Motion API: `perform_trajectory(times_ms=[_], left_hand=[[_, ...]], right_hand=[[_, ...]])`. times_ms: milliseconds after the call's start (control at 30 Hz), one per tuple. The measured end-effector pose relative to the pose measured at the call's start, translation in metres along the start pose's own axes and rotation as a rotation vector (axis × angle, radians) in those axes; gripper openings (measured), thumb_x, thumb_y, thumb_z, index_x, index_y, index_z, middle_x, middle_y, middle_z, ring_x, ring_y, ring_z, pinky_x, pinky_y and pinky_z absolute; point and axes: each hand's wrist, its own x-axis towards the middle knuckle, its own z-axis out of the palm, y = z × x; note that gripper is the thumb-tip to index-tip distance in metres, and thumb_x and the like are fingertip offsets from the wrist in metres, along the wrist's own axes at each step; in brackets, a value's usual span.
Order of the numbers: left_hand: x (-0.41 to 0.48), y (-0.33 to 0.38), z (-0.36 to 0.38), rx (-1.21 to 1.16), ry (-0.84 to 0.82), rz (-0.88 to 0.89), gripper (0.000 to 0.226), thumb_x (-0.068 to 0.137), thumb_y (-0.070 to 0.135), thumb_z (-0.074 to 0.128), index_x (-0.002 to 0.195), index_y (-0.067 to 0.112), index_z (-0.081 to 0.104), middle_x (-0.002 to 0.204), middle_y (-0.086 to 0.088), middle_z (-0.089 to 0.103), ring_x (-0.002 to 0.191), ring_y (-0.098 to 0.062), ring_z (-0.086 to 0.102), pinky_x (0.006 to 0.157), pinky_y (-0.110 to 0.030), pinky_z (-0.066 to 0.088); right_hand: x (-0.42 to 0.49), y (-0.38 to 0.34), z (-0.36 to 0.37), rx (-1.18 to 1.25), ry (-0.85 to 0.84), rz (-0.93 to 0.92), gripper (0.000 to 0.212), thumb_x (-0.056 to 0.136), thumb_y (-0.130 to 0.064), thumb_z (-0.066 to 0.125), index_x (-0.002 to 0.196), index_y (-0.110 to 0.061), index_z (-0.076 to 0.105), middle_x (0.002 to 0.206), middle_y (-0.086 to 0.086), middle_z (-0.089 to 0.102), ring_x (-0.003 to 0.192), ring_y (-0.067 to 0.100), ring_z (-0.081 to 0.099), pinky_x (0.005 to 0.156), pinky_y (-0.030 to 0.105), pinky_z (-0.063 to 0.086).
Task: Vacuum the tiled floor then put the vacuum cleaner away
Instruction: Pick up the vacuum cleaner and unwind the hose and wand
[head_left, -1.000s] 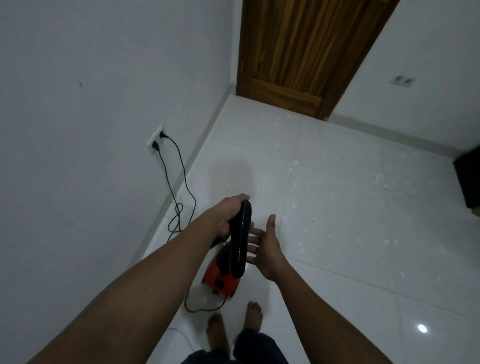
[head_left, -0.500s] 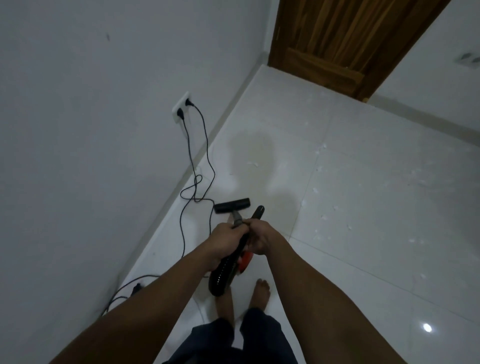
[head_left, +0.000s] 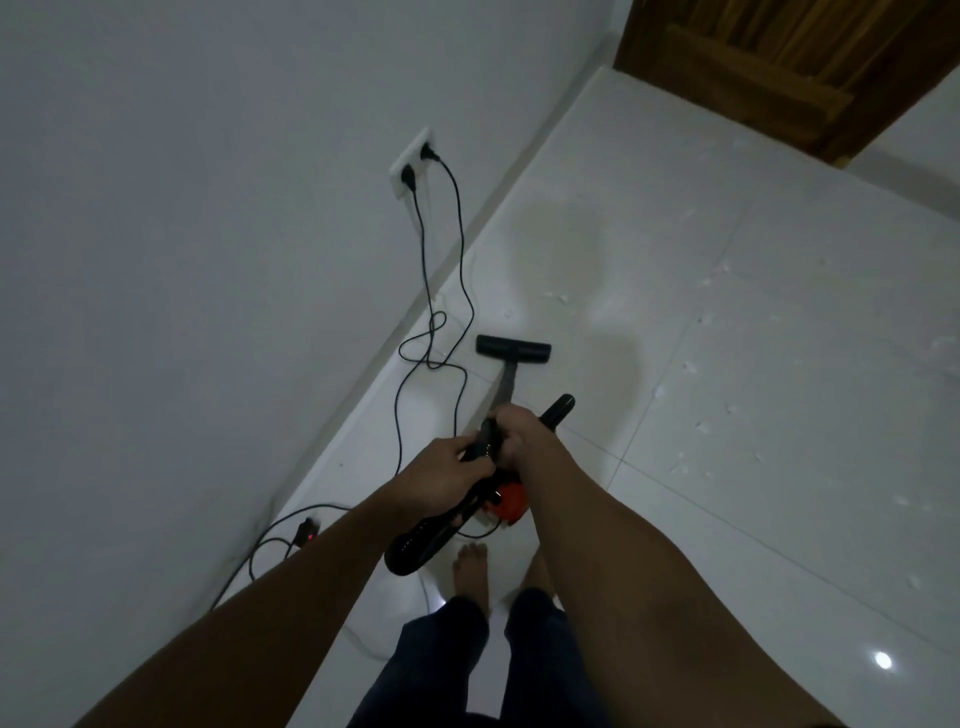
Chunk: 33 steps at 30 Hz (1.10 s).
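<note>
Here, nearest the bare feet (head_left: 470, 564), the left hand (head_left: 441, 480) clenches the black hose (head_left: 434, 530) while the right hand (head_left: 514, 434) grips the wand (head_left: 504, 387) just ahead. That two-handed hold probably steadies and steers the brush head (head_left: 513, 348), which lies flat on the tiled floor (head_left: 779, 415) near the left wall's edge. The red vacuum body (head_left: 506, 501) sits beneath the hands. Half a second ago the brush head was closer in; now it reaches farther toward the white scraps (head_left: 691, 369), all uncollected.

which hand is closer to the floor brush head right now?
Right. The right hand grips the tube just behind the brush head; the left hand holds the hose further back, nearer the red vacuum body.
</note>
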Motion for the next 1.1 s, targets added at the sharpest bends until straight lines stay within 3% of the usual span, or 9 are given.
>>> perform_trajectory(times_ms=[67,167,267,367,533,733,867,1000,1100], left_hand=[[0.01,-0.005,0.002,-0.01,0.057,0.032,0.019,0.097,0.03,0.056,0.115,0.028,0.061,0.071,-0.008,0.073,0.047,-0.016,0.062,0.048,-0.027,0.052],[0.023,-0.013,0.001,0.055,0.115,0.058,0.028,0.096,0.042,0.054,0.12,0.029,0.058,0.08,-0.002,0.073,0.049,-0.011,0.066,0.047,-0.022,0.05],[0.028,-0.026,0.001,0.134,0.115,0.085,0.035,0.098,0.046,0.05,0.131,0.037,0.055,0.085,0.007,0.07,0.065,-0.006,0.07,0.048,-0.011,0.048],[0.037,-0.038,0.002,0.21,0.124,0.14,0.024,0.1,0.04,0.05,0.122,0.038,0.058,0.078,0.004,0.07,0.064,-0.003,0.067,0.05,-0.014,0.05],[0.052,-0.056,0.0,0.22,0.16,0.091,0.016,0.099,0.034,0.051,0.11,0.032,0.062,0.07,0.001,0.068,0.049,0.0,0.06,0.042,-0.013,0.044],[0.077,-0.067,-0.019,0.225,0.131,0.076,0.02,0.099,0.031,0.052,0.112,0.021,0.064,0.053,0.008,0.063,0.037,-0.004,0.055,0.037,-0.015,0.042],[0.083,-0.056,-0.02,0.253,0.112,0.096,0.025,0.101,0.03,0.051,0.117,0.016,0.065,0.06,0.002,0.063,0.04,-0.002,0.055,0.04,-0.015,0.045],[0.091,-0.034,-0.009,0.189,0.11,0.169,0.025,0.103,0.027,0.05,0.119,0.013,0.063,0.059,0.006,0.058,0.04,0.002,0.055,0.04,-0.011,0.041],[0.1,-0.022,-0.006,0.154,0.104,0.18,0.027,0.104,0.029,0.048,0.116,0.01,0.062,0.062,-0.002,0.061,0.04,-0.002,0.055,0.042,-0.017,0.046]], right_hand=[[0.008,-0.01,0.006,-0.016,0.04,-0.03,0.014,0.103,-0.002,0.036,0.107,-0.005,0.049,0.076,0.014,0.051,0.061,0.026,0.05,0.057,0.036,0.052],[0.023,-0.017,0.01,-0.012,0.067,-0.033,0.016,0.103,-0.003,0.035,0.107,-0.007,0.051,0.076,0.015,0.051,0.057,0.024,0.049,0.044,0.026,0.047],[0.038,-0.01,0.008,0.035,0.099,-0.004,0.014,0.104,-0.004,0.038,0.096,-0.004,0.05,0.075,0.016,0.053,0.057,0.024,0.05,0.045,0.028,0.047],[0.054,0.0,0.01,0.073,0.128,-0.04,0.015,0.105,-0.007,0.039,0.092,-0.006,0.046,0.068,0.013,0.052,0.052,0.023,0.049,0.045,0.028,0.046],[0.082,0.01,0.021,0.072,0.148,-0.155,0.019,0.107,-0.014,0.037,0.122,-0.009,0.048,0.076,0.014,0.051,0.059,0.024,0.05,0.06,0.038,0.048],[0.106,0.009,0.028,0.158,0.247,-0.195,0.039,0.108,-0.016,0.039,0.147,-0.018,0.044,0.084,0.014,0.055,0.059,0.022,0.052,0.049,0.031,0.049],[0.105,0.0,0.021,0.208,0.277,-0.154,0.046,0.109,-0.018,0.038,0.154,-0.027,0.037,0.094,0.014,0.058,0.059,0.02,0.052,0.044,0.026,0.049],[0.102,-0.026,0.006,0.173,0.257,-0.16,0.039,0.108,-0.011,0.036,0.145,-0.018,0.047,0.081,0.012,0.054,0.056,0.021,0.05,0.043,0.026,0.048],[0.094,-0.04,-0.006,0.17,0.178,-0.137,0.027,0.106,-0.011,0.039,0.129,-0.015,0.053,0.076,0.01,0.05,0.058,0.024,0.051,0.046,0.028,0.053]])
